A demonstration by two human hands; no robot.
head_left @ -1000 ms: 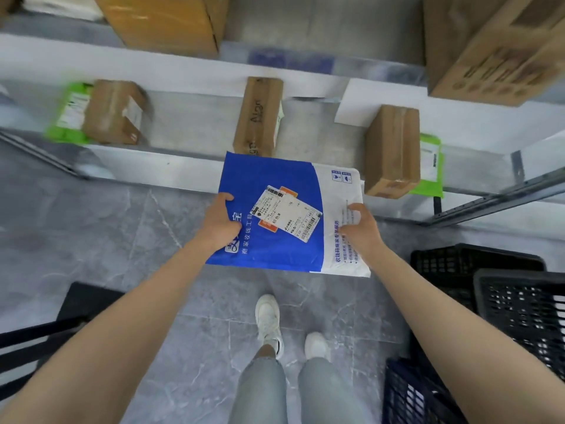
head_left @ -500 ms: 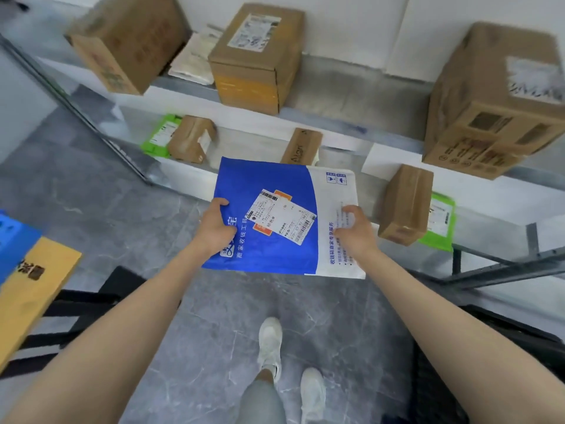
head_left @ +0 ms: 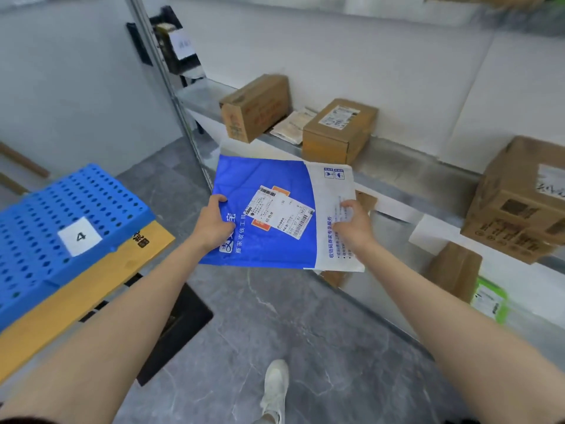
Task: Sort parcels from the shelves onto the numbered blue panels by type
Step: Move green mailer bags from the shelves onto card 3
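A blue-and-white mailer (head_left: 275, 215) is held flat at the centre of the frame, above the grey floor (head_left: 275, 316). Its left edge is pinched by the left hand (head_left: 214, 223), thumb on top; its white right end is gripped by the right hand (head_left: 351, 226). A blue panel (head_left: 39, 234) numbered 4 is seen at left, well apart. Cardboard boxes (head_left: 339, 130) sit on the shelf (head_left: 412, 169) at upper right.

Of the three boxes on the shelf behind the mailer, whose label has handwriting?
The big right box; the middle box has a printed label, the left box shows none.
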